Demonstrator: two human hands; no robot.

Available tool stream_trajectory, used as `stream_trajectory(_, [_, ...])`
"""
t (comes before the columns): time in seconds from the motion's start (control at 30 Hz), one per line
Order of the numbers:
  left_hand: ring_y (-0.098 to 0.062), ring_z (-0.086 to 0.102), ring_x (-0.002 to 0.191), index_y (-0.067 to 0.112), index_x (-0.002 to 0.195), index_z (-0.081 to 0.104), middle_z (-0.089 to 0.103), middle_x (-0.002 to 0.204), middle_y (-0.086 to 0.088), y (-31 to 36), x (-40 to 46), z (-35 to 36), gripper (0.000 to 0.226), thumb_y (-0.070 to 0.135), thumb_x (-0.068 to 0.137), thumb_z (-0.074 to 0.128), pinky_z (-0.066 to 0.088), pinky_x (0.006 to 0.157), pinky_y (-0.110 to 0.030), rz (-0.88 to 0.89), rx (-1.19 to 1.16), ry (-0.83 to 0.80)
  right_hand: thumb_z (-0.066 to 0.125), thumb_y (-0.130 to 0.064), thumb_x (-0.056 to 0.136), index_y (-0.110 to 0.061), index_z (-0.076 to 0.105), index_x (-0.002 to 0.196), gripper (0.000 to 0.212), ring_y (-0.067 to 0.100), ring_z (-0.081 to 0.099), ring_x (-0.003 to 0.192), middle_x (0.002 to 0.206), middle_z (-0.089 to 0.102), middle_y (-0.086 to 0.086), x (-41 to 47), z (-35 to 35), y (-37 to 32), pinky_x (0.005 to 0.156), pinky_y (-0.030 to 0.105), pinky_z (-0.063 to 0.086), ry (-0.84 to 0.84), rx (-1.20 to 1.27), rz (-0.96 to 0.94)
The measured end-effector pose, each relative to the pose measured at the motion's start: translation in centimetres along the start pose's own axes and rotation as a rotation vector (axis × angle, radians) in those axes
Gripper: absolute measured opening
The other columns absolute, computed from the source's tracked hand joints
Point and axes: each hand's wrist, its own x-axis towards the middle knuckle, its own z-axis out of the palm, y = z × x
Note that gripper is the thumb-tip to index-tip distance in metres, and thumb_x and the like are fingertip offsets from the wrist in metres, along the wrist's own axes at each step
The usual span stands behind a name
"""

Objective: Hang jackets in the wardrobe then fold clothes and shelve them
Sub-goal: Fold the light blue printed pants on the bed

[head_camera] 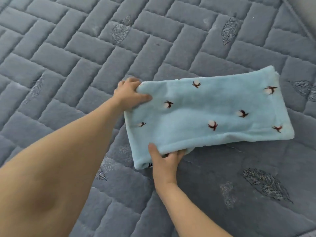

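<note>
A grey-blue quilted bedspread [71,53], stitched in brick blocks with embroidered leaves, fills the frame. Right of centre lies a folded light-blue fleece garment [210,113] with small cotton-boll prints. The left hand [130,94] grips its upper-left corner; the right hand [164,163] pinches its lower-left edge, thumb on top, fingers tucked beneath. Bare quilt surrounds the garment on all sides.

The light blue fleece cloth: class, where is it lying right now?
The light blue fleece cloth lies folded right of centre in the head view, on the grey quilted bedcover, gripped by the left hand and the right hand.
</note>
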Motion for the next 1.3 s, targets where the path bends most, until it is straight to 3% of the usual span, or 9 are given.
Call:
stream_trajectory(0.17, [-0.003, 0.069, 0.081, 0.032, 0.094, 0.071, 0.074, 0.088, 0.013, 1.0, -1.2, -0.7, 0.014, 0.036, 0.08, 0.071, 0.057, 0.075, -0.031, 0.167, -0.281, -0.13, 0.072, -0.015, 0.08, -0.014, 0.053, 0.13, 0.054, 0.01, 0.043, 0.12, 0.134, 0.045, -0.006, -0.3, 0.1, 0.8, 0.108, 0.036, 0.039, 0.126, -0.206, -0.214])
stream_trajectory(0.4, [-0.016, 0.053, 0.077, 0.024, 0.099, 0.046, 0.063, 0.082, 0.008, 0.5, 0.7, -1.6, 0.041, 0.062, 0.093, 0.032, 0.022, 0.085, -0.04, 0.312, 0.447, -0.074, 0.076, -0.015, 0.083, -0.014, 0.062, 0.121, 0.041, 0.002, 0.067, 0.097, 0.114, 0.071, -0.006, -0.3, 0.6, 0.4, 0.079, 0.013, 0.051, -0.148, -0.007, 0.251])
stream_trajectory(0.5, [-0.02, 0.041, 0.078, 0.021, 0.096, 0.036, 0.053, 0.087, -0.001, -0.4, 1.5, -1.1, 0.038, 0.052, 0.085, 0.018, 0.017, 0.079, -0.044, 0.25, 0.609, -0.136, 0.077, -0.021, 0.083, -0.024, 0.063, 0.111, 0.031, 0.001, 0.062, 0.1, 0.114, 0.068, -0.011, 0.4, 1.1, 1.1, 0.088, 0.02, 0.044, -0.242, -0.119, 0.406])
stream_trajectory(0.67, [-0.025, 0.033, 0.099, 0.02, 0.096, 0.035, 0.042, 0.105, -0.004, -2.5, 2.2, -0.2, 0.01, 0.024, 0.087, 0.037, 0.024, 0.089, -0.048, 0.125, 0.584, -0.044, 0.07, -0.035, 0.089, -0.025, 0.065, 0.113, 0.027, 0.003, 0.066, 0.083, 0.098, 0.07, -0.015, 0.4, 0.8, 2.4, 0.079, 0.021, 0.048, -0.213, -0.109, 0.585])
stream_trajectory(0.8, [-0.029, 0.029, 0.122, 0.023, 0.104, 0.034, 0.033, 0.12, -0.005, -2.7, 0.5, 2.4, 0.015, 0.02, 0.089, 0.037, 0.027, 0.099, -0.059, -0.041, 0.303, 0.071, 0.064, -0.057, 0.085, -0.019, 0.066, 0.096, 0.039, 0.012, 0.052, 0.056, 0.064, 0.059, -0.004, -0.5, 1.8, 2.7, 0.08, 0.036, 0.053, -0.093, -0.162, 0.809])
stream_trajectory(0.9, [-0.033, 0.024, 0.131, 0.024, 0.126, 0.036, 0.026, 0.141, -0.009, -2.3, -0.2, 2.2, 0.038, 0.028, 0.089, 0.047, 0.032, 0.1, -0.05, -0.206, 0.038, 0.069, 0.068, -0.074, 0.068, -0.017, 0.057, 0.11, 0.071, 0.02, 0.059, 0.085, 0.09, 0.062, 0.001, -1.3, 3.6, 1.9, 0.099, 0.059, 0.04, 0.061, -0.022, 0.917])
stream_trajectory(1.0, [-0.033, 0.048, 0.116, 0.02, 0.141, 0.026, 0.042, 0.13, -0.012, -2.0, -0.8, 0.4, 0.068, 0.028, 0.085, 0.065, 0.049, 0.094, -0.044, -0.344, -0.222, 0.012, 0.079, -0.067, 0.061, -0.018, 0.043, 0.129, 0.091, 0.027, 0.057, 0.114, 0.12, 0.059, 0.005, -1.7, 4.9, 0.5, 0.104, 0.055, 0.037, 0.296, 0.273, 0.997])
stream_trajectory(1.13, [-0.023, 0.067, 0.094, 0.011, 0.136, 0.043, 0.063, 0.115, -0.008, 0.1, -2.1, -2.1, 0.07, 0.02, 0.076, 0.077, 0.061, 0.072, -0.038, -0.476, -0.699, 0.0, 0.076, -0.038, 0.079, -0.015, 0.059, 0.123, 0.052, 0.024, 0.063, 0.108, 0.121, 0.066, 0.003, -2.2, 4.9, -1.3, 0.091, 0.034, 0.051, 0.261, 0.536, 0.862])
stream_trajectory(1.3, [-0.023, 0.068, 0.081, 0.023, 0.125, 0.035, 0.059, 0.106, -0.007, 8.6, -2.4, -3.8, 0.068, 0.025, 0.074, 0.08, 0.057, 0.049, -0.036, -0.343, -0.689, -0.069, 0.07, -0.032, 0.081, -0.02, 0.068, 0.101, 0.023, 0.022, 0.069, 0.083, 0.087, 0.073, -0.002, -2.3, 0.9, -5.4, 0.067, 0.03, 0.053, 0.385, 0.775, 0.777])
